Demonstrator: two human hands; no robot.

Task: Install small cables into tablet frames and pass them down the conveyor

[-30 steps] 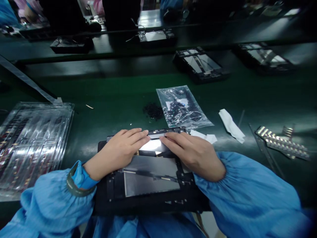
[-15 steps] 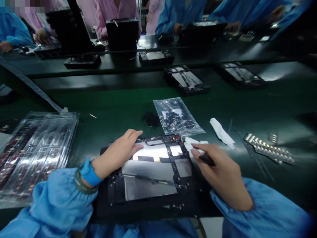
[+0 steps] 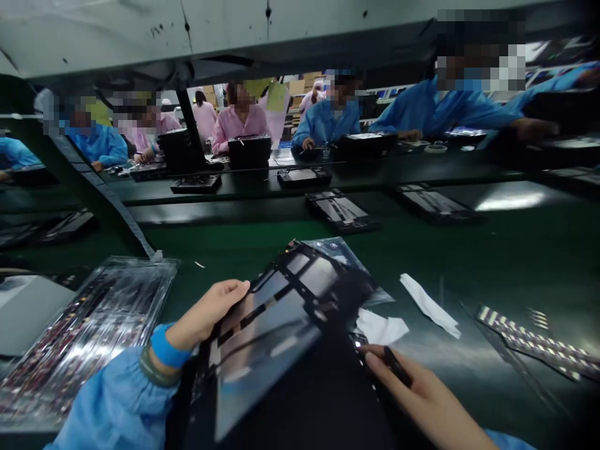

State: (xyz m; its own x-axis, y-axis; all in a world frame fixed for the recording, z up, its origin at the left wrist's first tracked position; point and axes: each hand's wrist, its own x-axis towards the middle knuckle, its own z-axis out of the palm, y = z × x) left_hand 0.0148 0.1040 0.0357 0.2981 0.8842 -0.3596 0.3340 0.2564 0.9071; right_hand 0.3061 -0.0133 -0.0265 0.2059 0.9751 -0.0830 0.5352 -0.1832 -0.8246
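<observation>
An opened tablet point(image 3: 262, 331), with silver battery plates in a black frame, is lifted and tilted, its right side slightly blurred. My left hand point(image 3: 206, 315) is closed on its left edge, thumb on top. Below and to the right lies a black tray point(image 3: 337, 400). At the tray's right edge is my right hand point(image 3: 412, 381), thumb and forefinger together against a small part with bright spots. A dark slim tool point(image 3: 397, 367) is tucked in this hand; its exact kind is unclear. Close by lies a crumpled white tissue point(image 3: 382, 326).
Clear trays of small parts point(image 3: 98, 331) stand left, beside a white box point(image 3: 30, 312). A plastic bag point(image 3: 340, 250) lies behind the tablet. Rightward are a folded tissue point(image 3: 429, 305) and strips of metallic pieces point(image 3: 534, 344). Further devices point(image 3: 340, 211) and co-workers line the bench beyond.
My left hand has raised and tilted the tablet, which lay flat before. My right hand has moved down to the tray's right edge. The view has swung upward, showing more co-workers.
</observation>
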